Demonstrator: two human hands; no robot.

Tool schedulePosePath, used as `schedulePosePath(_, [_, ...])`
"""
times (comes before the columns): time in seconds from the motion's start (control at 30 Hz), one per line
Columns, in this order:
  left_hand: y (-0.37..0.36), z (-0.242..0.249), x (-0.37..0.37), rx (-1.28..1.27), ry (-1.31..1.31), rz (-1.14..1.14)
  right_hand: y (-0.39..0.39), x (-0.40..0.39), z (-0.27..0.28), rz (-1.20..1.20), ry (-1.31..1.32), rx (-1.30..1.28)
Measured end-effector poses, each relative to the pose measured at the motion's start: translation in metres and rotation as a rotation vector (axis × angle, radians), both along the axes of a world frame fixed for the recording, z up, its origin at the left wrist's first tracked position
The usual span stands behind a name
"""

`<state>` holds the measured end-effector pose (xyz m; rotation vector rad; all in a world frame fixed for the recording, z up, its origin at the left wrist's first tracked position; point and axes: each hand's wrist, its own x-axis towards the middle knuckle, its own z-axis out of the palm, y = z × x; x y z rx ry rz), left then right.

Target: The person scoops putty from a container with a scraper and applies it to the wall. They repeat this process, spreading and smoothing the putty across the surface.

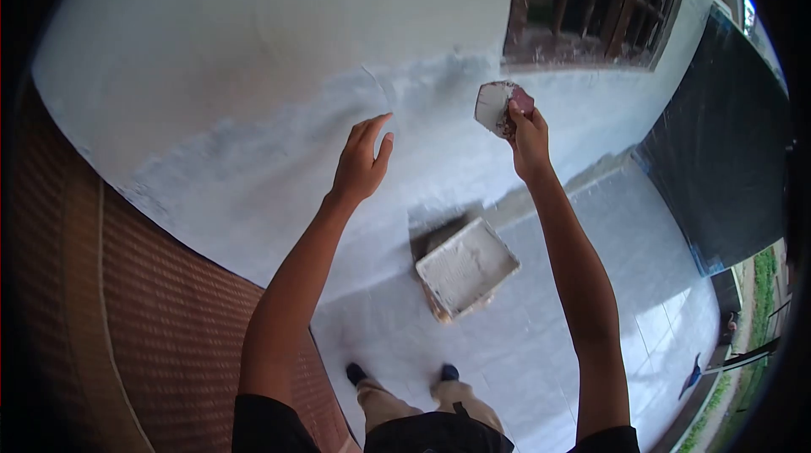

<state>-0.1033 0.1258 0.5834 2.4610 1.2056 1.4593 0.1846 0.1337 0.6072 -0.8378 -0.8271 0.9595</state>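
My right hand (531,147) grips a flat putty scraper (492,107), its reddish end under my fingers and its broad face coated in pale putty. The scraper is held up in front of the white wall (245,22), just below the window. My left hand (361,159) is raised against the same wall, holding nothing, with fingers stretched out and the thumb apart. Close above its fingertips, a thin curved line runs over a grey-white smeared patch (296,115). Below and between both hands, a rectangular tray (420,271) contains whitish putty.
A dark-framed window (591,5) is set into the wall at upper right. A black sheet (726,141) hangs at the right. Brown woven matting (177,284) covers the left side. My feet stand on grey floor tiles (541,352) below the tray.
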Motion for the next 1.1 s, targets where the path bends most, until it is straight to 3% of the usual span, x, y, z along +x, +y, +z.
schedulePosePath(0.3, [-0.065,-0.219,0.058,-0.463,-0.119,0.07,-0.05,0.081,-0.235,-0.033,-0.155,-0.431])
schedulePosePath(0.5, [-0.11,-0.363,0.074,-0.707,-0.281,0.131,-0.076,0.096,-0.353,-0.113,-0.503,-0.616])
schedulePosePath(0.57, [-0.126,-0.404,0.08,-0.794,-0.308,0.154,-0.083,0.097,-0.39,-0.172,-0.735,-0.613])
schedulePosePath(0.7, [-0.146,-0.469,0.093,-0.979,-0.38,0.189,-0.083,0.1,-0.447,-0.189,-0.996,-0.594])
schedulePosePath(0.77, [-0.155,-0.502,0.099,-1.05,-0.414,0.191,-0.077,0.104,-0.478,-0.239,-1.169,-0.366])
schedulePosePath(0.87, [-0.163,-0.551,0.111,-1.088,-0.448,0.182,-0.063,0.104,-0.505,-0.18,-1.265,-0.426])
schedulePosePath(1.1, [-0.154,-0.606,0.135,-1.12,-0.541,0.251,-0.017,0.102,-0.56,-0.115,-1.388,-0.354])
